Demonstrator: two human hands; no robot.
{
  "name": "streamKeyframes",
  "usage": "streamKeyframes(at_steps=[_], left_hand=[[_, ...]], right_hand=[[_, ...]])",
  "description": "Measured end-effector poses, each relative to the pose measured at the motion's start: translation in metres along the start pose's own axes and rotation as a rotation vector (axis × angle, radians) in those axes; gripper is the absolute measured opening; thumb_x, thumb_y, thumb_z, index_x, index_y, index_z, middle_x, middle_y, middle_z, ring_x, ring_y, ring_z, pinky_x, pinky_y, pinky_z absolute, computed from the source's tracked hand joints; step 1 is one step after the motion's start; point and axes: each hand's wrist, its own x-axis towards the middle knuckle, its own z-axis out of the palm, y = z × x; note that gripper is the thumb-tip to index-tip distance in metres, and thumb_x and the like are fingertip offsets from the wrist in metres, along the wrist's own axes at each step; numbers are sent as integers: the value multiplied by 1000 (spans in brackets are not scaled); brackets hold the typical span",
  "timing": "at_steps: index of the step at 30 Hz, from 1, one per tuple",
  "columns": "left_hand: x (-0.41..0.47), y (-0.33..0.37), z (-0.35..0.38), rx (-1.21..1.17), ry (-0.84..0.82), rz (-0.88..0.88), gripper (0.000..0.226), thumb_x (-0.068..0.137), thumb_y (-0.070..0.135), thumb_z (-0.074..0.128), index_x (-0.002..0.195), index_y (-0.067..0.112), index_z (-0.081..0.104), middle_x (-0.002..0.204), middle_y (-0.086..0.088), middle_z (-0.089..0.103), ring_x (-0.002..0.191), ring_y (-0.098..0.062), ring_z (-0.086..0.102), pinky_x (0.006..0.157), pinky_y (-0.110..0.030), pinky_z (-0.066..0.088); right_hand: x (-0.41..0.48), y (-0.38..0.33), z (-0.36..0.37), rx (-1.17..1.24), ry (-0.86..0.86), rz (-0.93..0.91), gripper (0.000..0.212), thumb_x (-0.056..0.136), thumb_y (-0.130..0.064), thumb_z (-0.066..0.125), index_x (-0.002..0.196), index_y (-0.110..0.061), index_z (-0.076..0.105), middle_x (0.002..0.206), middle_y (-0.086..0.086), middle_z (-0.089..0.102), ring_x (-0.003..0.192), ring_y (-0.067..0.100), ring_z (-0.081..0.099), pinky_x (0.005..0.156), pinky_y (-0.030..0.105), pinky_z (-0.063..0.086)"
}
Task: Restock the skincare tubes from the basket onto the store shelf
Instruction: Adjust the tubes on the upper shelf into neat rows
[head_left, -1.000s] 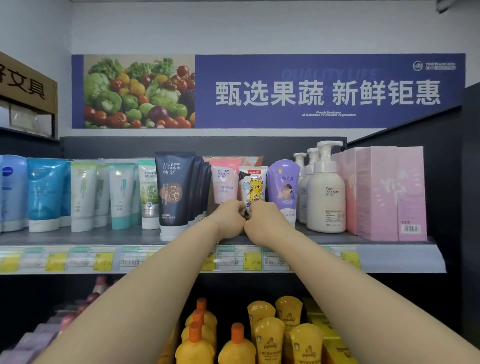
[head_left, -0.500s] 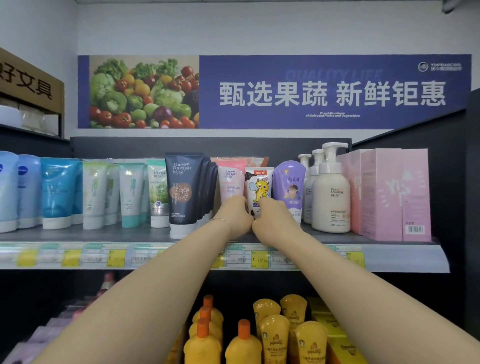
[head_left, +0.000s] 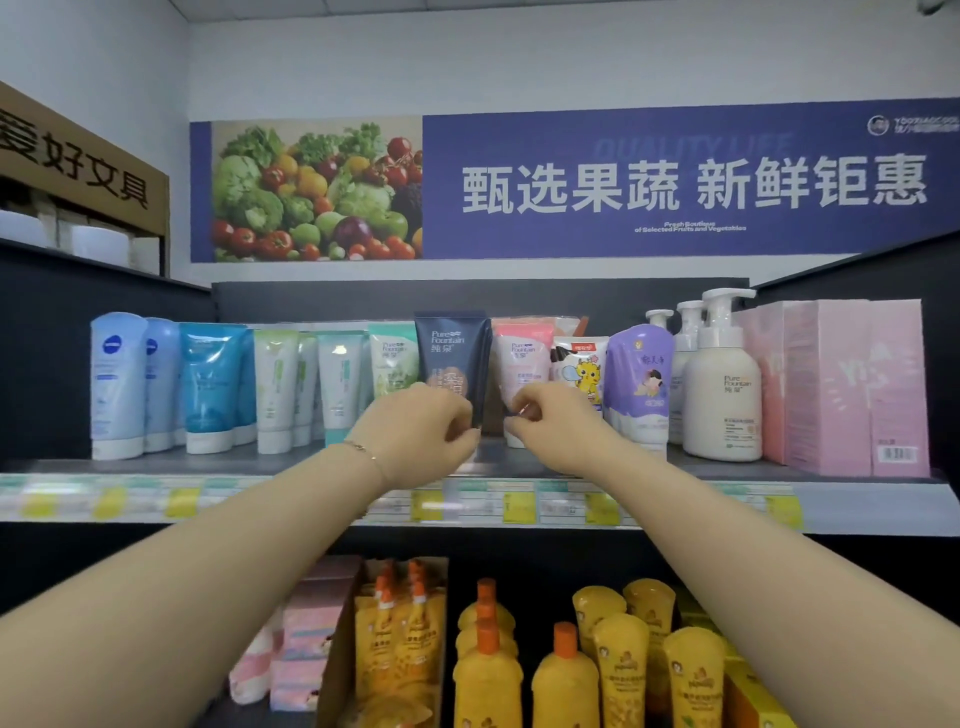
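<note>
Skincare tubes stand in a row on the grey top shelf (head_left: 291, 463). My left hand (head_left: 421, 436) curls its fingers round the base of the dark navy tube (head_left: 453, 353) and hides its cap. To its right, my right hand (head_left: 553, 431) pinches the lower part of the pink tube (head_left: 521, 358) between thumb and forefinger. The small white tube with a yellow cartoon animal (head_left: 581, 370) stands free just right of the pink one, beside a purple tube (head_left: 640, 376). No basket is in view.
Blue, white and green tubes (head_left: 208, 384) fill the shelf's left side. White pump bottles (head_left: 722, 395) and pink boxes (head_left: 852, 384) stand at the right. Price tags line the shelf edge (head_left: 519, 506). Yellow bottles with orange caps (head_left: 488, 670) crowd the shelf below.
Both hands left the cartoon tube, where they were pressed together, and moved left and apart. The left one now sits at the navy tube, the right at the pink tube.
</note>
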Motion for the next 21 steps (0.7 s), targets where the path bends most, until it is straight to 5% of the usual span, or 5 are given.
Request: streamKeyframes(at_steps=[4, 7, 13, 18, 21], left_hand=[[-13, -37, 0, -65, 0, -148, 31, 88, 47, 56, 72, 21, 54, 70, 8, 55, 67, -11, 52, 61, -28, 44], [-11, -51, 9, -282, -45, -265, 37, 81, 50, 66, 99, 21, 52, 91, 3, 60, 82, -13, 57, 75, -32, 52], [3, -56, 27, -681, -181, -352, 79, 80, 43, 71, 142, 8, 35, 141, -4, 46, 123, -18, 48, 101, -31, 41], [7, -54, 32, -864, -269, -217, 33, 91, 22, 62, 120, 8, 59, 99, 3, 67, 67, 9, 55, 61, -7, 39], [9, -54, 34, -854, -256, -243, 24, 92, 21, 61, 107, 1, 62, 62, 6, 50, 40, 3, 40, 43, -8, 32]], right_hand=[[7, -17, 19, 97, -38, 32, 56, 90, -39, 61, 137, -10, 46, 118, 4, 58, 103, 16, 53, 83, 25, 39], [13, -21, 29, 122, -61, 70, 70, 88, -49, 60, 141, -8, 39, 136, 6, 51, 120, 21, 50, 94, 32, 42], [14, -24, 35, 130, -131, 87, 55, 88, -56, 53, 118, -10, 57, 111, 7, 65, 101, 23, 60, 92, 44, 49], [13, -26, 35, 147, -172, 55, 41, 96, -44, 49, 111, -8, 61, 98, 9, 66, 85, 21, 60, 80, 36, 50], [15, -26, 35, 145, -173, 54, 39, 97, -41, 48, 110, -7, 61, 99, 11, 65, 86, 24, 60, 79, 36, 48]])
